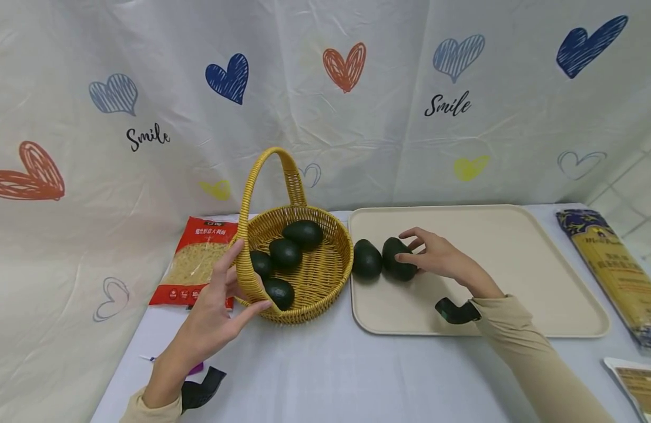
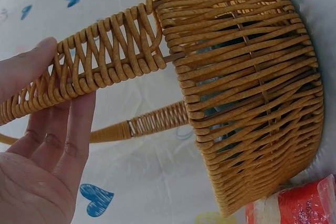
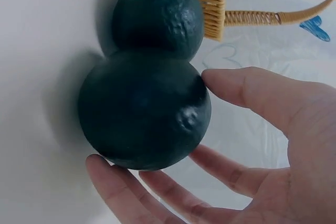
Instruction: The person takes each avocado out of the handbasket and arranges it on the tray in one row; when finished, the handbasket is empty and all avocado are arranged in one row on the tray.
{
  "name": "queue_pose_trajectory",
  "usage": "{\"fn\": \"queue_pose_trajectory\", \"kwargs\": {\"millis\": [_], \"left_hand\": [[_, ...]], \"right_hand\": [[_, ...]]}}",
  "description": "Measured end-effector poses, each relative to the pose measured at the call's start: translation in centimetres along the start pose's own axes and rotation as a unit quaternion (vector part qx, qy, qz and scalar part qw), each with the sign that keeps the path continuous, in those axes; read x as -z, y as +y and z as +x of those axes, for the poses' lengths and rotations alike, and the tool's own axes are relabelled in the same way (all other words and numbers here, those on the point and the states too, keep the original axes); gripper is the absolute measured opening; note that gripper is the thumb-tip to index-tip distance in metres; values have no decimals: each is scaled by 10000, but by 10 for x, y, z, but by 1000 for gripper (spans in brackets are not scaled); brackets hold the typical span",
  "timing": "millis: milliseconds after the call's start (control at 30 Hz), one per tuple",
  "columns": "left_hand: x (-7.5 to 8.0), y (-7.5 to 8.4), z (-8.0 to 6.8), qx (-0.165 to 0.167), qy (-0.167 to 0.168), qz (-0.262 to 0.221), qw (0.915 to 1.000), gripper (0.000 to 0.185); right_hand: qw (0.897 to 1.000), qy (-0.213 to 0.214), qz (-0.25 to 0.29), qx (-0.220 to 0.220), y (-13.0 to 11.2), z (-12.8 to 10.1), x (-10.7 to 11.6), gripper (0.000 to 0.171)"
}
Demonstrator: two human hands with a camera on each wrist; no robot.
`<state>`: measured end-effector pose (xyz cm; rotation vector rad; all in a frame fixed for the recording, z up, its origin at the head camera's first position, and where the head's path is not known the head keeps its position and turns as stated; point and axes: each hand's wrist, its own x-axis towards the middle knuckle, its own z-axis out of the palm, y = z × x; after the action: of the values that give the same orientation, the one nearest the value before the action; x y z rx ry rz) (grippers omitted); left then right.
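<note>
My left hand (image 1: 211, 314) holds the handle of a yellow wicker basket (image 1: 331, 294) between thumb and fingers, low on its near side. In the left wrist view the thumb lies on one edge of the woven handle (image 2: 105, 51) and the fingers on the other. Several dark green avocados (image 1: 303, 234) lie inside the basket. My right hand (image 1: 436, 255) has its thumb and fingers around an avocado (image 1: 395, 258) at the left of a beige tray (image 1: 479, 317). Touching that one is a second avocado (image 1: 366, 259), nearer the basket.
Left of the basket lies a red pasta bag (image 1: 193, 264), partly behind it. A long yellow and blue packet (image 1: 611, 270) lies right of the tray, with another flat package (image 1: 640, 388) at the lower right. A heart-printed cloth (image 1: 378, 117) hangs behind the table.
</note>
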<state>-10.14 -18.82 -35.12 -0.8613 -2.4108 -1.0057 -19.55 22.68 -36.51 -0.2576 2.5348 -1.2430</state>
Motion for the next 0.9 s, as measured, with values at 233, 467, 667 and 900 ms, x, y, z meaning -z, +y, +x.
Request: {"fn": "queue_pose_trajectory", "kwargs": {"millis": [233, 467, 667, 900], "left_hand": [[1, 0, 2, -52, 12, -57, 10000, 124], [1, -1, 3, -37, 6, -60, 10000, 123], [0, 0, 1, 7, 0, -104, 9999, 124], [0, 1, 0, 20, -12, -131, 9999, 124]], "right_hand": [[9997, -21, -244, 7, 0, -1, 6, 67], [9975, 119, -697, -55, 3, 2, 8, 70], [9996, 139, 25, -226, 10, 4, 4, 72], [9971, -77, 720, -238, 15, 5, 0, 73]]}}
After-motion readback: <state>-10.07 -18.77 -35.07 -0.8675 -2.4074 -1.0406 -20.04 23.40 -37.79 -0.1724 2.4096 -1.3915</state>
